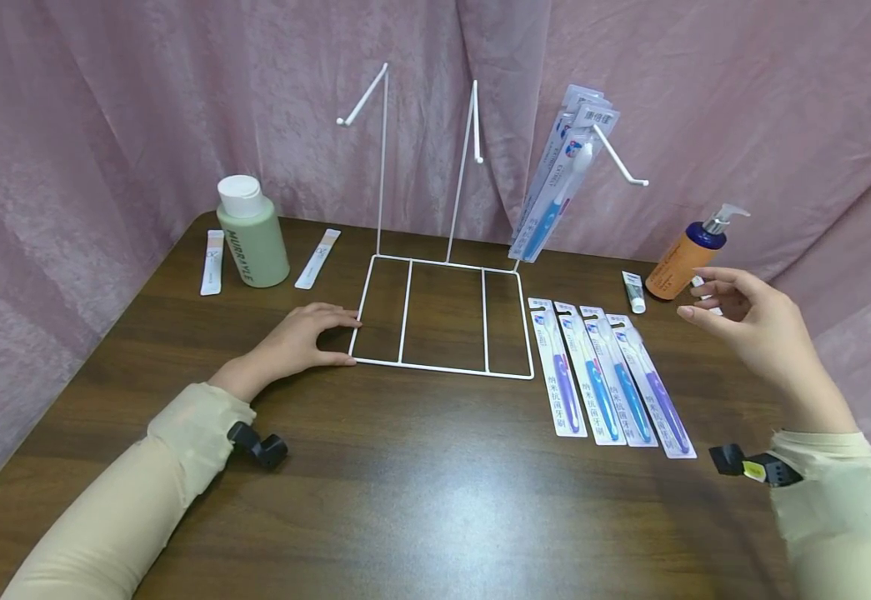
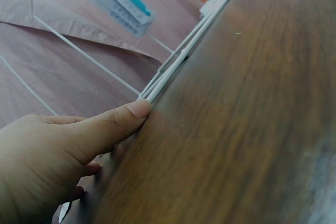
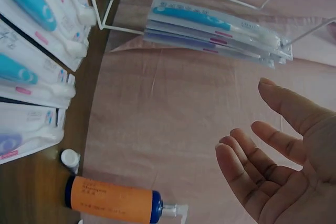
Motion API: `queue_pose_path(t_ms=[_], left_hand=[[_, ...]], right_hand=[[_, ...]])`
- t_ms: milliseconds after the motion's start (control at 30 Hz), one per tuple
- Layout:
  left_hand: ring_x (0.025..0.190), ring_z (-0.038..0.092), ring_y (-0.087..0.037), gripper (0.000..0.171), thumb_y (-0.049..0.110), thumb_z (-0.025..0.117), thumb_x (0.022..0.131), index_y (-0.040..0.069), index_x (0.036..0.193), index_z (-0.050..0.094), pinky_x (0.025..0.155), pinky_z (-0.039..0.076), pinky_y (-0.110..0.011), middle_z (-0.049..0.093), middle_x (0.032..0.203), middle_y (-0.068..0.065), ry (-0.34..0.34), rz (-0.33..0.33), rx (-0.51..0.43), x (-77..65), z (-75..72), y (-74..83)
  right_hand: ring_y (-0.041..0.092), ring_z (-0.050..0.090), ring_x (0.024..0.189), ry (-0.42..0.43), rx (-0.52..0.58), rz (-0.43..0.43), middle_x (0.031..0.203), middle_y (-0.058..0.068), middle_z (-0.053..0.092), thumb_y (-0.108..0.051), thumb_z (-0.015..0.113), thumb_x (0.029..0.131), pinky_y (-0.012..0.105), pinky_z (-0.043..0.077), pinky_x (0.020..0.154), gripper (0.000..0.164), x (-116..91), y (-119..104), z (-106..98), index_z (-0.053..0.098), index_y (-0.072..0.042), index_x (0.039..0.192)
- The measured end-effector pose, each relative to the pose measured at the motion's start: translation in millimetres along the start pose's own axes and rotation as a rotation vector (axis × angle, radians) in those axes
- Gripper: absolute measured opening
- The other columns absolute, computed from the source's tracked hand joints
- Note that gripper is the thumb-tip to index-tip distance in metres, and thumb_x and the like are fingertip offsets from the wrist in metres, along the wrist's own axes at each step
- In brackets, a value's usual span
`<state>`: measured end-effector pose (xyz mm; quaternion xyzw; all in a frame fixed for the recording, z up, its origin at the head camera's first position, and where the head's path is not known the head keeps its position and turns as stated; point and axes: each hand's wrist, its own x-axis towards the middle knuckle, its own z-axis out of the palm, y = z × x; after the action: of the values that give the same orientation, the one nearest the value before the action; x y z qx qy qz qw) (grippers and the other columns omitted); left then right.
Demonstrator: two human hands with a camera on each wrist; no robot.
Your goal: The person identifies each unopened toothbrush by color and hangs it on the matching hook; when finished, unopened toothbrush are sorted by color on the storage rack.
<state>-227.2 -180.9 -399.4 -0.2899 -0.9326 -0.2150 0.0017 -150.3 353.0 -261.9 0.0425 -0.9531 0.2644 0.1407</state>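
Note:
A white wire display rack [image 1: 443, 369] with three upright hooks stands on the table. At the left front corner of its base, my left hand [image 1: 296, 337] touches the wire with its thumb [image 2: 139, 109] and a finger, spread apart. Several packaged toothbrushes [image 1: 558, 183] hang from the rack's right hook; the middle and left hooks carry nothing. My right hand [image 1: 761, 325] is raised at the right, holding nothing, its fingers loosely bent. In the right wrist view this hand [image 3: 283, 161] is apart from the hanging packs. Several more packaged toothbrushes [image 1: 593, 375] lie side by side right of the base.
An orange pump bottle [image 1: 678, 265] and a small tube [image 1: 633, 292] are at the back right; a small white item there is partly hidden by my right hand. A green bottle [image 1: 255, 242] stands back left between two slim sachets [image 1: 318, 259]. A pink curtain [image 1: 180, 100] hangs behind.

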Motion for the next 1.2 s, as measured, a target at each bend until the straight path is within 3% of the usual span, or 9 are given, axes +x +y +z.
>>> queue_pose_path(t_ms=[267,600,700,800,900,1067,1200], left_hand=[[0.135,0.042,-0.035,0.060,0.040,0.078,0.077,0.013,0.129,0.061,0.110,0.029,-0.061,0.053,0.143,-0.006,-0.004,-0.006,-0.001,-0.2,0.7,-1.3],[0.134,0.043,-0.036,0.060,0.041,0.078,0.077,0.014,0.128,0.062,0.109,0.029,-0.063,0.054,0.142,-0.006,0.010,0.002,-0.001,-0.1,1.9,-2.2],[0.134,0.043,-0.036,0.060,0.041,0.078,0.077,0.014,0.129,0.062,0.109,0.029,-0.063,0.054,0.142,-0.006,0.007,0.002,0.002,0.1,2.1,-2.3],[0.134,0.042,-0.035,0.060,0.041,0.078,0.078,0.014,0.129,0.061,0.109,0.029,-0.062,0.053,0.143,-0.006,0.000,-0.001,0.002,0.4,2.0,-2.0],[0.134,0.042,-0.035,0.060,0.041,0.078,0.078,0.014,0.129,0.061,0.109,0.029,-0.062,0.053,0.143,-0.006,-0.001,-0.002,0.003,0.4,1.8,-1.9],[0.134,0.043,-0.035,0.060,0.040,0.078,0.077,0.013,0.129,0.062,0.109,0.030,-0.062,0.054,0.143,-0.006,0.003,0.005,0.003,0.3,1.6,-1.4],[0.134,0.042,-0.035,0.060,0.039,0.078,0.077,0.013,0.129,0.061,0.109,0.029,-0.061,0.053,0.143,-0.006,0.000,-0.002,0.000,0.4,1.1,-1.3]], right_hand=[[-0.030,0.045,0.076,-0.046,-0.013,-0.014,0.089,-0.048,0.045,-0.022,0.072,0.086,0.003,0.037,0.063,0.055,-21,13,3,0.051,-0.002,0.134],[-0.027,0.045,0.078,-0.082,-0.013,-0.009,0.092,-0.043,0.046,-0.022,0.073,0.086,0.002,0.040,0.061,0.052,-40,34,17,0.054,-0.004,0.132],[-0.026,0.045,0.078,-0.104,-0.021,0.002,0.096,-0.029,0.054,-0.023,0.072,0.087,0.004,0.041,0.060,0.053,-44,40,24,0.054,-0.004,0.132],[-0.025,0.046,0.078,-0.134,-0.023,0.018,0.102,-0.002,0.065,-0.025,0.071,0.087,0.006,0.043,0.060,0.053,-46,45,32,0.053,-0.002,0.132],[-0.023,0.045,0.077,-0.176,-0.032,0.035,0.107,0.020,0.065,-0.026,0.071,0.088,0.008,0.043,0.061,0.054,-46,49,41,0.052,-0.001,0.132],[-0.016,0.049,0.079,-0.247,-0.073,0.049,0.105,0.021,0.066,-0.026,0.072,0.087,0.011,0.043,0.065,0.054,-46,56,51,0.053,0.000,0.131],[0.012,0.062,0.088,-0.306,-0.095,0.065,0.106,0.022,0.066,-0.027,0.072,0.087,0.023,0.045,0.071,0.055,-45,59,57,0.053,0.001,0.130]])
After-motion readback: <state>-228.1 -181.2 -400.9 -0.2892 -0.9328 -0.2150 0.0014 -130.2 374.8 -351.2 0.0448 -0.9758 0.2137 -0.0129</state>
